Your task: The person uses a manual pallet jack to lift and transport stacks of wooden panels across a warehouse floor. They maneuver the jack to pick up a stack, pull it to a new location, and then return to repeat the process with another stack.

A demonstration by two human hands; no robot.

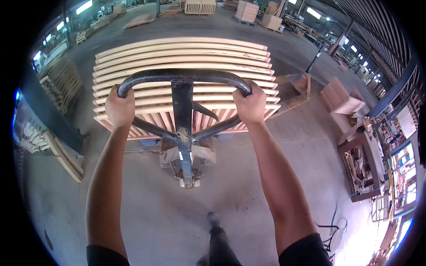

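Note:
My left hand (120, 107) is wrapped round the left bend of a black pallet jack handle (183, 73). On the opposite bend my right hand (250, 106) grips the same bar. A dark lever (205, 111) sticks out from the handle's central post, to its right. Beyond the handle rises a load of slatted wooden frames (186, 53), laid side by side in a wide stack. The pallet jack's base (188, 155) stands between me and the load. Whatever carries the frames is mostly hidden, with bluish bits showing under the near edge.
A dark blue post (55, 113) stands close on the left, with wooden planks (64, 157) leaning by it. To the right are a second pallet jack (290, 93), stacked boards (341, 97) and a wooden workbench (361, 159). More wood piles (246, 11) line the far floor.

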